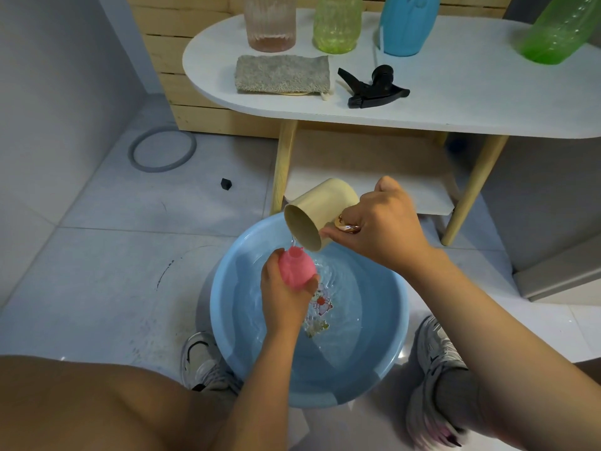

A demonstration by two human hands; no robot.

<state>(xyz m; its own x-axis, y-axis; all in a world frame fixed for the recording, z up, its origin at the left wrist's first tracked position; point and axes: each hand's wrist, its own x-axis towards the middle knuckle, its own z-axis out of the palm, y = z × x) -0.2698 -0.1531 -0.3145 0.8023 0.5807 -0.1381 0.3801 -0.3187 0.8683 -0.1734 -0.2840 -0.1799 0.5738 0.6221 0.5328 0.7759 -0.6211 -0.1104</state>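
water is being poured into a small pink bottle [296,271], gripped upright by the left hand [281,299] over the blue basin [377,323]. just above, a beige cup [313,208] is held tilted, the right hand's [385,222] fingers curled round it. filling appears under way. next, the cup should be levelled when the bottle is full, and the black spray head [374,87] on the table [471,102] beyond is likely needed.

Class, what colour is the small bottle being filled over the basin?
Pink: the small bottle, held in the left hand, shows best in the head view.
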